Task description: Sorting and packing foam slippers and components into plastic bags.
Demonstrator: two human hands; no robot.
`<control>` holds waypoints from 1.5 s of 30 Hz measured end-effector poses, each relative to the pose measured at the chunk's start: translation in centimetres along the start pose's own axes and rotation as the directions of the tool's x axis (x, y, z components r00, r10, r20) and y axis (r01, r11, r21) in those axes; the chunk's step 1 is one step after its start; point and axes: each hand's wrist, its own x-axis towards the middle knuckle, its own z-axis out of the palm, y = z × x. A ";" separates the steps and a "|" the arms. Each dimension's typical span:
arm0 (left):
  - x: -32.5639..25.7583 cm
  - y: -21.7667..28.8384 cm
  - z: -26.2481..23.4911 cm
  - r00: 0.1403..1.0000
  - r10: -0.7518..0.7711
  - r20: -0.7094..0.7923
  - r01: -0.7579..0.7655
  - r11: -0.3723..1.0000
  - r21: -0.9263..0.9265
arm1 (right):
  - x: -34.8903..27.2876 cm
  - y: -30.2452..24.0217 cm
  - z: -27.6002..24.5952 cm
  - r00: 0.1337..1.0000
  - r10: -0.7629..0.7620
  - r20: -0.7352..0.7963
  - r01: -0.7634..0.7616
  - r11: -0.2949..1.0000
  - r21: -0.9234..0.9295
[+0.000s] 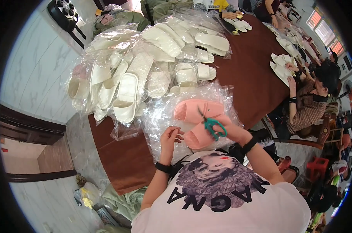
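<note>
Two pink slippers (197,139) lie side by side in front of me on clear plastic bags (160,116). My right hand (235,130) grips a pair of scissors (214,127) with green handles; their dark blades point up and left over the slippers. Part of the slippers is hidden behind this hand and the scissors. Just left of the lower slipper is my left hand (171,138), its fingers loosely bent and a little apart, with nothing visible in them. Black bands circle both my wrists.
Beyond my hands, a heap of white slippers (127,91) in clear plastic bags covers much of the brown-covered table (257,83). At the right, a person (309,101) handles white slippers (280,64); others work at the far end. Bags lie on the floor at left.
</note>
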 end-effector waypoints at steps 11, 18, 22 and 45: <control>-0.7 -0.3 -0.6 0.999 0.024 0.024 -0.025 0.999 0.035 | 4.4 2.2 4.0 0.943 0.278 0.184 -0.331 0.847 0.416; -0.9 -0.9 -0.9 0.997 0.042 0.070 -0.048 0.995 0.090 | 4.8 3.1 2.8 0.963 0.231 0.135 -0.259 0.935 0.242; -0.9 -0.8 -1.7 0.998 0.020 0.058 -0.023 0.998 0.053 | 4.4 2.5 2.4 0.968 0.226 0.110 -0.247 0.936 0.252; -14.9 12.3 -34.9 -0.010 0.639 -0.769 -0.292 0.734 0.613 | -5.3 12.6 -18.1 0.393 -0.318 -0.862 0.016 0.940 -0.340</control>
